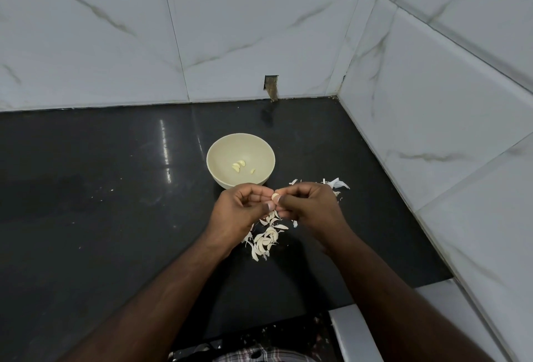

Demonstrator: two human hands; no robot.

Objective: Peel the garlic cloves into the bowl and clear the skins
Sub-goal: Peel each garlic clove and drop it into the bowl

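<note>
Fingers of both hands curl inward and meet at the centre of the frame, pinching one small garlic clove (275, 196) between them: the left hand (240, 213) closes on it from the left with its thumb beneath, and the right hand (310, 207) nips it from the right with thumb and forefinger. The clove's exposed end looks pale and bare, though it is too small to tell whether any skin clings to the hidden part. Just above the hands, slightly left, sits a cream bowl (219, 157) on the black countertop (101, 188), holding a few peeled cloves (238, 166) near its bottom. Directly below the hands, a heap of papery white skins (266, 239) lies on the counter, partly covered by the left hand's edge. More skins (339, 183) lie scattered just above and to the right of the right hand, and tiny flecks dot the counter left of centre. White marble-patterned wall tiles (230, 30) fill the upper half and right side of the frame, with a small dark notch (271, 86) cut where the back wall meets the counter.
</note>
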